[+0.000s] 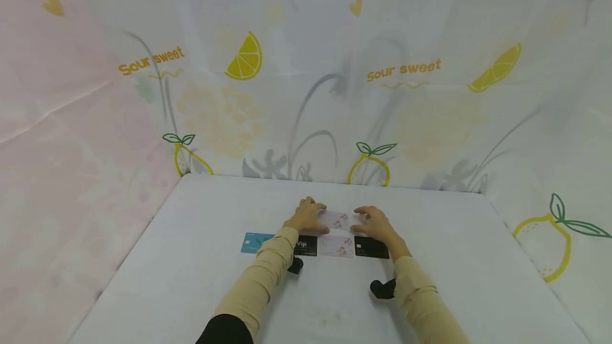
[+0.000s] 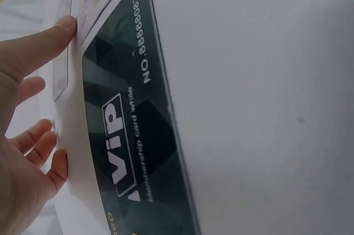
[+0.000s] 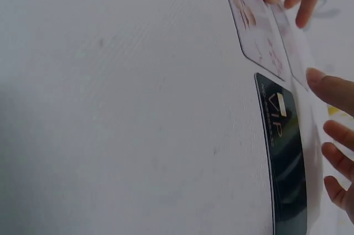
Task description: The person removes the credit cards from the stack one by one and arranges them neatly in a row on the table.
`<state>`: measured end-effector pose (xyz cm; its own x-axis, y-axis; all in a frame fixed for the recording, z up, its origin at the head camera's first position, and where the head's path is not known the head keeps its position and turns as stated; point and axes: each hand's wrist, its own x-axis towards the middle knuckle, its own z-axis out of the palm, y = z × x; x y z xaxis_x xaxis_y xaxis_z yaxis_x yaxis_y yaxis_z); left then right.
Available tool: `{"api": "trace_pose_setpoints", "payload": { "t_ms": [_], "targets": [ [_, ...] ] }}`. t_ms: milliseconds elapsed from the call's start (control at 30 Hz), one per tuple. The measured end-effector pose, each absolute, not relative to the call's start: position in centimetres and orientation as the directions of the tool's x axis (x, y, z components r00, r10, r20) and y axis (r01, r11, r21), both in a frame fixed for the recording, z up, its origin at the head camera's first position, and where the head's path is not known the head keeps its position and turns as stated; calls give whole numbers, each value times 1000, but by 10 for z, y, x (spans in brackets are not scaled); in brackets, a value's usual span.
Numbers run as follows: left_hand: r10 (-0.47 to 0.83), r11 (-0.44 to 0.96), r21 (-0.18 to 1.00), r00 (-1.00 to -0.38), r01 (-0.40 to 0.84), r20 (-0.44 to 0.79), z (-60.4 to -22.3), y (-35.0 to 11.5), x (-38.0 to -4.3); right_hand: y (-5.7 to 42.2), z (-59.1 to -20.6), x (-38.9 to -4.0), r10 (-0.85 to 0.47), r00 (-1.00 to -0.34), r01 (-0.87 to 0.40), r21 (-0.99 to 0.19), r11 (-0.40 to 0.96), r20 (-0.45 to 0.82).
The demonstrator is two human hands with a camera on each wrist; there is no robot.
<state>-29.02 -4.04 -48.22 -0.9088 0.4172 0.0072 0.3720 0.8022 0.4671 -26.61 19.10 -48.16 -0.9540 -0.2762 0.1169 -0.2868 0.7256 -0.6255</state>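
A pale pink card [image 1: 338, 220] lies flat on the table between the two hands. Beside its left end is my left hand [image 1: 305, 216], thumb tip on the card's edge in the left wrist view and fingers loosely bent. My right hand [image 1: 376, 224] is at the opposite end, its thumb tip right by the card's corner in the right wrist view, the other fingers spread and relaxed. Just nearer lies a row: a blue card [image 1: 253, 242] partly behind the left sleeve, a black Vip card [image 2: 127, 130], a second pale pink card [image 3: 255, 30] and another black VIP card [image 3: 287, 174].
The white table [image 1: 181, 280] meets a wall cloth [image 1: 306, 110] printed with lemons at its far edge. Black wrist devices stick out under the left [image 1: 296, 265] and right [image 1: 383, 289] forearms. A black band [image 1: 226, 329] wraps the left sleeve.
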Motion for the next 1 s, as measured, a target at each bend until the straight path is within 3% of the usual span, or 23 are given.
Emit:
{"api": "trace_pose_setpoints", "payload": {
  "t_ms": [600,1000],
  "targets": [
    [384,840,420,-923,344,-11,-479,-35,-291,161,-476,-285,-231,-969,-154,-511,846,-90],
    [354,829,456,-935,323,19,-485,-34,-292,159,-477,-286,-218,-972,-138,-538,832,-88]
  ]
}}
